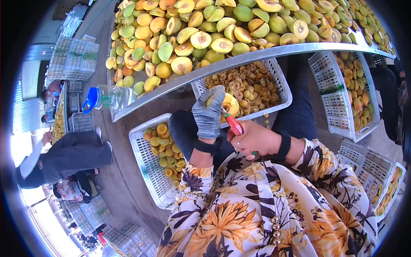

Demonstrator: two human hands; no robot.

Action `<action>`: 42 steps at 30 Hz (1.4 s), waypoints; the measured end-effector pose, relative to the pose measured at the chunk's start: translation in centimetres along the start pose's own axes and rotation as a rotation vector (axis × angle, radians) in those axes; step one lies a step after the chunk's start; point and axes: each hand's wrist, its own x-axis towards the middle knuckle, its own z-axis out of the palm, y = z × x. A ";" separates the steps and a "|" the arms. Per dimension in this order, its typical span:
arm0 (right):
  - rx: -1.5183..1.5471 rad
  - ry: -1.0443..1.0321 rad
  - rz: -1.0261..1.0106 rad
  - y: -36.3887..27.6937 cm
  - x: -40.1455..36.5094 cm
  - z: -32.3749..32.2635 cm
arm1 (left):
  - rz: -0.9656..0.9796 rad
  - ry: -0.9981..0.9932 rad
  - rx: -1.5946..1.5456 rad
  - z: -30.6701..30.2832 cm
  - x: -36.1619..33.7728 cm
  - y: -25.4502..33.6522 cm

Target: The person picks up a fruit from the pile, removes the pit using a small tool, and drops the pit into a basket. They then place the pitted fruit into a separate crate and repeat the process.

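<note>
My left hand [208, 113], in a grey knit glove, is closed round a yellow peach half [231, 105]. My bare right hand [259, 139] grips a red-handled pitting tool [233, 124], whose metal end touches the cut face of the peach half. Both hands are above my lap, just in front of a white crate [283, 100] that holds scooped-out stones and scraps [248, 85]. Beyond them, a metal-edged table [257, 57] bears a heap of halved green and yellow peaches [201, 40]. Fingers of the left hand partly hide the peach half.
A white crate of peach halves [147, 171] stands at my left, another crate [332, 94] to the right. More stacked crates [364, 171] are at the lower right. A clear bottle with a blue cap [113, 97] lies at the table's left corner. A person [72, 156] stands at far left.
</note>
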 end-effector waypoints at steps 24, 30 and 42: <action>-0.876 0.462 -0.640 2.9 2.8 -1.0 | -0.357 0.100 -0.377 -0.1 0.4 -1.5; -0.128 0.013 0.010 1.8 2.2 -1.4 | -0.119 -0.006 -0.155 -0.3 0.4 -1.0; 0.272 -0.261 0.128 0.2 1.5 -0.8 | -0.454 -0.139 -0.615 -1.1 0.7 -1.0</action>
